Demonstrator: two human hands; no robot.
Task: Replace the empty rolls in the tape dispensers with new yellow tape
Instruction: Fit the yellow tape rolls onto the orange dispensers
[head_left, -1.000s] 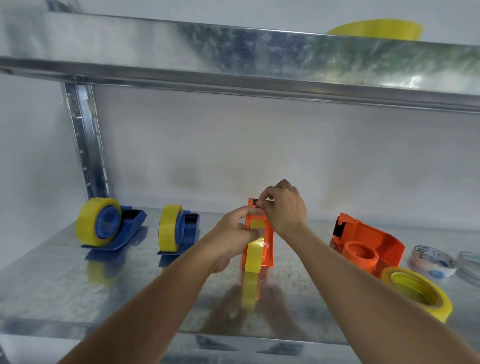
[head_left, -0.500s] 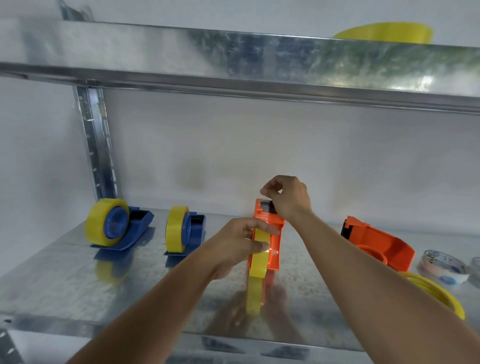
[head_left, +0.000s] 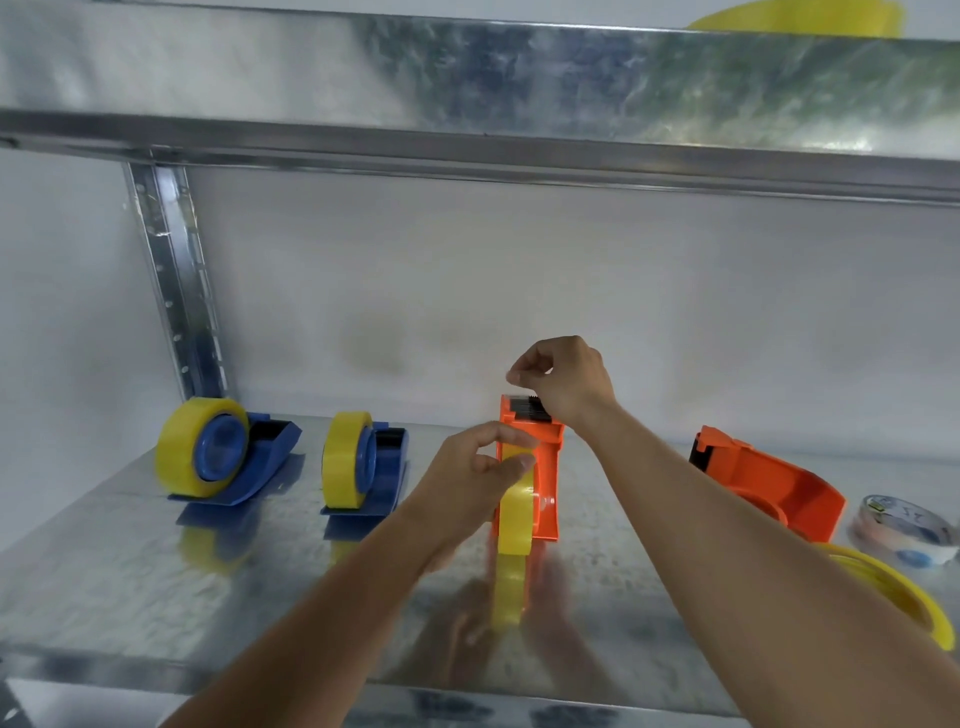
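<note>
Loose yellow roll (head_left: 904, 597) cut by right edge, perhaps clear tape (head_left: 906, 530) likewise

Shelf (head_left: 156, 582): galvanized sheet metal w/ mottled spangle finish, glossy enough to reflect items. Orange dispenser (head_left: 543, 467) and blue dispensers (head_left: 275, 441): smooth moulded plastic, slight sheen. Yellow tape roll (head_left: 514, 514): glossy, translucent film.

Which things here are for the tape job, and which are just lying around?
For the job: middle orange dispenser with its yellow roll, left hand, right hand, empty orange dispenser, loose yellow roll.

Lying about: two loaded blue dispensers, printed roll.
</note>
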